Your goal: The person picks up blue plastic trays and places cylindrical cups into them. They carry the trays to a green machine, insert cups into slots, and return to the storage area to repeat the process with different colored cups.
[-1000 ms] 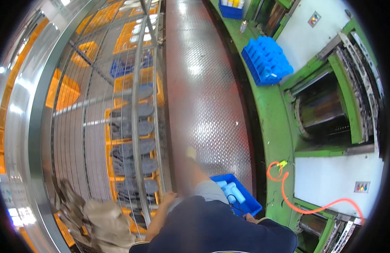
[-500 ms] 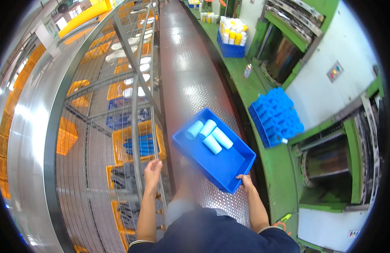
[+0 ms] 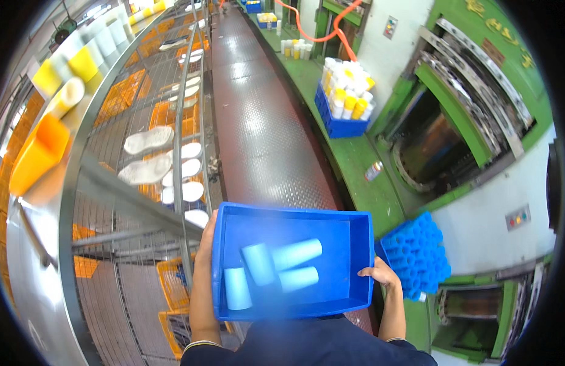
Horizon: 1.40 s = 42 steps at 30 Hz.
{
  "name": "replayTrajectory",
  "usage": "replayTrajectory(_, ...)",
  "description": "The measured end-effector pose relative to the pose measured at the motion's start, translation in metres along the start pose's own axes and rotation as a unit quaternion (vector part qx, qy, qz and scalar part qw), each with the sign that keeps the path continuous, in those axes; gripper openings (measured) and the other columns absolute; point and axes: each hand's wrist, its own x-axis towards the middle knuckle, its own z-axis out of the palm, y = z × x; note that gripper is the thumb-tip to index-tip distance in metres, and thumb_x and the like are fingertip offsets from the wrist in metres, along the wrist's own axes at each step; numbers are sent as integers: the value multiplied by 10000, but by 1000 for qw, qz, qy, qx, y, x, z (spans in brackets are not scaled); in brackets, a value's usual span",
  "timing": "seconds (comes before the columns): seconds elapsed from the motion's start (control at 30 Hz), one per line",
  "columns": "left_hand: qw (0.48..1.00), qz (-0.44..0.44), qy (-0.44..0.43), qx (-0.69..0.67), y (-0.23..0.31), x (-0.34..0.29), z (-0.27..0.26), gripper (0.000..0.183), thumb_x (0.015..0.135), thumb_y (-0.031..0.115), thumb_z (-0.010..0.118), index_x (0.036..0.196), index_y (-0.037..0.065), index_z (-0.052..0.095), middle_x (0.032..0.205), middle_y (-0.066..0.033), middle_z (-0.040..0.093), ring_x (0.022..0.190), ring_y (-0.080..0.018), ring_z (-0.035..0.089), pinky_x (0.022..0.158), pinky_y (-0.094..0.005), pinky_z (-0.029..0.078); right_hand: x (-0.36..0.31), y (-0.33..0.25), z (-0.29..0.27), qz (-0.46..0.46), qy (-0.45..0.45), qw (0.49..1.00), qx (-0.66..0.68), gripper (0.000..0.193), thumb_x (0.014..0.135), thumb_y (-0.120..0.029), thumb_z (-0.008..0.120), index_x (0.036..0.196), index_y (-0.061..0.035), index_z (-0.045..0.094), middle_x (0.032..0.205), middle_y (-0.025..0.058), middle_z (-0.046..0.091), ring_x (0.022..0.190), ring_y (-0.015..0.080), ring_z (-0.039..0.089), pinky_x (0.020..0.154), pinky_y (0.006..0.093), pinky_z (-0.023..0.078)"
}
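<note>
A blue plastic bin (image 3: 340,250) spans the space in front of my body, and both hands carry it. My left hand (image 3: 206,241) presses along its left end, the fingers mostly hidden by the wall. At the right end my right hand (image 3: 381,272) grips the wall, thumb hooked over the inside. Several light-blue cylinders (image 3: 238,288) lie loose on the bin's floor, toward its left and middle; they look slightly blurred.
A metal wire rack (image 3: 126,232) with white shoe soles (image 3: 149,139) runs along the left. On the right, a green ledge (image 3: 349,158) holds a bin of white and yellow cylinders (image 3: 349,91), a small can (image 3: 373,171) and blue tubes (image 3: 416,253). Machines (image 3: 441,134) stand behind.
My left hand has moved from beside the rack onto the bin's left end. The bin has come closer and turned level across me, and its cylinders have shifted. The view has moved forward along the walkway.
</note>
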Motion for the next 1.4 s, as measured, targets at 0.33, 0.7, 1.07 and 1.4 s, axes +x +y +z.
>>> replayTrajectory(0.33,975,202,81,-37,194,168,6,713,974,536,563,1469,41,429,1281,-115,587,1118,-220,588,980,-324,480,326,-318,-38,-95,-69,979,-166,279,721,-117,700,946,46,708,845,142,723,780,219,676,739,356,531)
replayTrajectory(0.7,974,179,128,50,392,496,-78,982,661,418,766,1470,-7,407,1289,-201,571,1127,-314,595,940,-390,520,665,-626,-8,-282,25,909,-307,556,850,-208,733,1312,42,548,1203,221,648,1060,330,635,946,412,482)
replayTrajectory(1.07,985,57,-51,155,618,906,-60,1074,684,406,786,1532,-22,283,1416,-230,471,1292,-348,494,1057,-441,447,984,-922,50,-351,-31,770,-532,603,940,-605,520,1065,-37,675,865,255,700,863,435,684,774,533,534)
replayTrajectory(1.4,618,681,189,346,943,1080,88,721,876,435,660,1360,-77,506,1411,-223,519,1331,-330,494,1084,-490,421,1264,-1150,-6,-438,14,745,-503,501,931,-536,572,865,-58,706,695,194,676,707,389,686,649,503,536)
